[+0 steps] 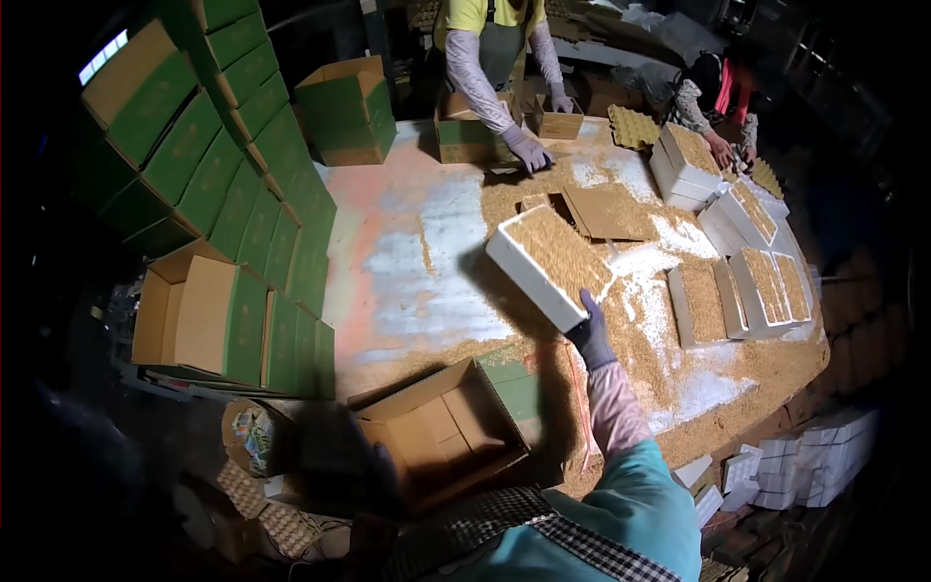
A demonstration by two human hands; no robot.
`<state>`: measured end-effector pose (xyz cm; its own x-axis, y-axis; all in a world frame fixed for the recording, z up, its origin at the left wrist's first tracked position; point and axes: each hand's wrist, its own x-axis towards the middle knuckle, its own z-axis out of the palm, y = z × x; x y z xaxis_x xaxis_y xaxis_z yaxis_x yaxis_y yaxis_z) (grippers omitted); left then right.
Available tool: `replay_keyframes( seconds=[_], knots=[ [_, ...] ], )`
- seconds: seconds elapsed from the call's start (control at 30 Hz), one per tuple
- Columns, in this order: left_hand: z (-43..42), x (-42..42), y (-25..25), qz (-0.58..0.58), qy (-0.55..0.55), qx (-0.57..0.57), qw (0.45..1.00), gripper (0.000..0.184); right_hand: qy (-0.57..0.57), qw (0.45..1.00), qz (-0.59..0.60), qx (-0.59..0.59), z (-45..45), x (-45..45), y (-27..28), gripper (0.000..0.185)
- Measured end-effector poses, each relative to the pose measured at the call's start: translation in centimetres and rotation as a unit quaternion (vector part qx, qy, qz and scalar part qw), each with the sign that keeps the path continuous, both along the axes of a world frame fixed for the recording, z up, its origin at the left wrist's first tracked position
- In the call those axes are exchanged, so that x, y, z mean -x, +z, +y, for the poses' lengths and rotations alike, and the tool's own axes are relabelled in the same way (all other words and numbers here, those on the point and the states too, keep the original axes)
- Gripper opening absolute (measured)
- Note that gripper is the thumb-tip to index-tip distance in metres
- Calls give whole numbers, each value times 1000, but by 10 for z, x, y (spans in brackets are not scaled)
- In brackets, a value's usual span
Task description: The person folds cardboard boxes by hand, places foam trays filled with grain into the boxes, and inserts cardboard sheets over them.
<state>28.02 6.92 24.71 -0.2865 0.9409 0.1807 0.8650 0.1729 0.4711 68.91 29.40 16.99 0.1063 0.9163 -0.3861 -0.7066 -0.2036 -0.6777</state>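
I stand near this table [398,247] and I see a person whose right hand [593,337], in a dark glove, is clamped on the near end of a white foam box [548,262]. The box is above the middle of the table, aslant, and brown loose grains fill it to the top. The left hand [383,464] is a dark shape at the left side of an open carton [490,396]; I cannot tell if its fingers are apart or together, nor if it touches the carton.

Just beyond the foam box, a flat piece of cardboard [609,212] lies on spilled grains. To the right there are more foam boxes [702,303], also with grains. Across the table, a co-worker in a yellow shirt [489,14] has one gloved hand at a small carton [559,122]. On the left, green cartons [225,184] stand in high piles.
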Motion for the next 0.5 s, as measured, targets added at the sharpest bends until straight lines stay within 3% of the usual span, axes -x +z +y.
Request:
replay_keyframes(
  seconds=[0.03,0.07,0.1,0.13,0.17,0.2,0.27,0.33,0.4,0.5],
  knots=[
    [9,-1,1,-8,7,-4,1000,72,10,998,-47,29,-32,-6,10,73],
    [13,5,-21,-133,-3,-35,990,71,2,989,-142,45,-72,8,63,75],
    [17,12,-43,-256,-12,-69,964,70,18,991,-132,30,-96,1,61,77],
    [24,18,-67,-483,-31,-119,867,67,50,969,-240,-32,-120,-8,52,78],
    [30,23,-86,-484,-31,-124,866,67,68,975,-208,-25,-139,4,88,78],
    [41,28,-100,-583,-27,-88,807,65,85,981,-175,-19,-160,18,129,78],
    [55,22,-66,-724,-1,-14,690,59,134,940,-304,-78,-180,24,146,79],
    [66,20,-58,-738,-13,6,675,60,149,931,-328,-60,-193,37,156,82],
    [69,21,-59,-712,-38,4,701,60,237,899,-363,-67,-204,64,192,83],
    [67,27,-67,-677,-74,-5,732,60,323,875,-359,-46,-204,95,176,85]
  ],
)
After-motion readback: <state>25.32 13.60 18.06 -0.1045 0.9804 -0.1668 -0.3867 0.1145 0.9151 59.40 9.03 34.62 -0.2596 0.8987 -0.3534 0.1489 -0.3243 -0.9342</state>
